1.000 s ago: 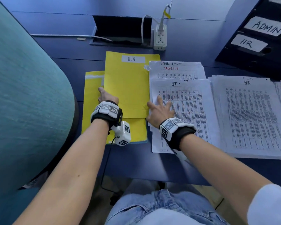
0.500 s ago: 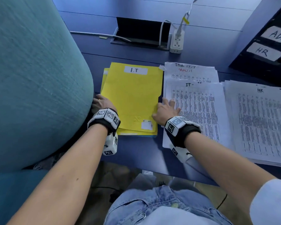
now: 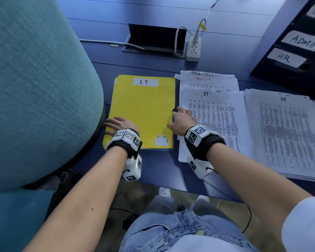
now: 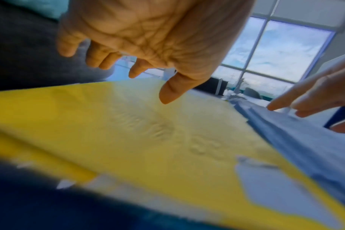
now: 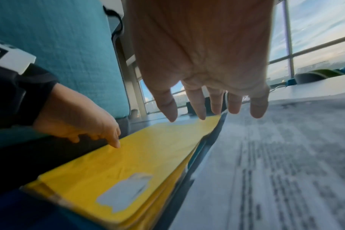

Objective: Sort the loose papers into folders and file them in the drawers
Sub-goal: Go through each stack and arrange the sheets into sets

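Note:
A yellow folder labelled "I.T" (image 3: 144, 110) lies on top of other yellow folders on the blue desk (image 3: 162, 66). My left hand (image 3: 116, 124) hovers at the stack's left edge, fingers loosely spread, holding nothing (image 4: 148, 62). My right hand (image 3: 180, 119) is at the stack's right edge, straight fingers pointing down between the folders and the IT papers (image 3: 215, 113). The wrist view shows these fingers (image 5: 201, 107) spread above the folder edge (image 5: 128, 163). An HR paper pile (image 3: 287, 131) lies further right.
A teal chair back (image 3: 35, 88) stands close on the left, against the folders. A black drawer unit with ADMIN (image 3: 305, 42) and HR (image 3: 284, 58) labels sits at the back right. A power strip (image 3: 194, 49) and an open cable hatch (image 3: 153, 40) are at the back.
The I.T folder has been squared up on the lower folders, which earlier stuck out to the left. Both hands have moved to the stack's side edges.

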A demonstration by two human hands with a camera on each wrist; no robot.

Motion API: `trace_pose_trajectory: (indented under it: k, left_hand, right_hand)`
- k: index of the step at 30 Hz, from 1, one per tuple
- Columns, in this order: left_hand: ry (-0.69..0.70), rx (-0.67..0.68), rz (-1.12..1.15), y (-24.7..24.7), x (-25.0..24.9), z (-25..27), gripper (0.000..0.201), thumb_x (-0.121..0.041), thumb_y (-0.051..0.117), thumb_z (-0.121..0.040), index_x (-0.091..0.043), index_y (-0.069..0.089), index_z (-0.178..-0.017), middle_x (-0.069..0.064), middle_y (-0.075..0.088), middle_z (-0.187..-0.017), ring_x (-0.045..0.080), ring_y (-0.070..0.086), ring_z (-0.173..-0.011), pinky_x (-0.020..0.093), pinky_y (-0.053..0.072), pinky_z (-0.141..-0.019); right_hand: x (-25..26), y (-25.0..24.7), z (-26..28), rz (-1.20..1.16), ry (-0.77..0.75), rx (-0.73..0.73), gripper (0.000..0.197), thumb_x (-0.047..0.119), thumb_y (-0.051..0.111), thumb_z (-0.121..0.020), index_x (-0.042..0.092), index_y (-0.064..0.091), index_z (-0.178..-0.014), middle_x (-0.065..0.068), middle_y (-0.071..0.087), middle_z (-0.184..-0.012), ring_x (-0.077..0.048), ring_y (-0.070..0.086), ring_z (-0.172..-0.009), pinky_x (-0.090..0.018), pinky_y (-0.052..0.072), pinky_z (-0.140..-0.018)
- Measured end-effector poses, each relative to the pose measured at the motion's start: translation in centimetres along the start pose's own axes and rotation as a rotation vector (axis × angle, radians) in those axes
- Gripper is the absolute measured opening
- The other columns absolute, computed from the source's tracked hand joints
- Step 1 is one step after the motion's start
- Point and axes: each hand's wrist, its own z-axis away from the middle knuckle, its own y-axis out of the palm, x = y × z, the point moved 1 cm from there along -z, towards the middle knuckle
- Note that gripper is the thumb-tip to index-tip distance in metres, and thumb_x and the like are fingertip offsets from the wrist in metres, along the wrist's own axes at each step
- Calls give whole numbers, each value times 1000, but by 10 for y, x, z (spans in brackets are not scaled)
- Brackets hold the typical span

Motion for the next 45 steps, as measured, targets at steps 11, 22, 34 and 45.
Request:
trace_pose_trajectory:
  k: [11, 22, 34, 45]
  left_hand:
    - [649, 62, 46, 10, -168, 101, 48, -18, 47, -87, -3, 34, -130, 19, 27, -138, 35, 25, -130, 47, 28, -105]
    - [935, 299, -138, 127, -275, 198, 57, -24, 61, -87, -9, 35, -136, 12, 36, -139, 30, 34, -129, 42, 34, -106]
    - [805, 192, -499, 154, -299, 212, 83, -27, 70, -80, -17, 18, -144, 22, 16, -150, 37, 25, -135, 46, 25, -109]
    - [782, 210, -553, 153, -305, 219, 82, -16, 60, -88, -27, 5, -149, 31, 9, -150, 43, 23, -137, 45, 21, -113]
  right_hand:
    - [-148, -75, 34, -310, 237, -338, 43, 21, 51, -90, 14, 49, -133, -10, 32, -146, -28, 24, -135, -42, 26, -108]
    - [-339, -81, 91, -301, 622, -221, 35, 18, 54, -89, 8, 53, -122, -17, 36, -136, -36, 31, -126, -42, 32, -101]
    - [-403, -122, 29, -137, 420, -193, 34, 16, 63, -81, 5, 48, -110, -17, 39, -130, -33, 43, -117, -39, 42, -95]
    - [-412, -140, -34, 21, 383, -105, 102, 74, 57, -70, 3, 31, -139, -19, 26, -147, -37, 22, -136, -47, 19, -111]
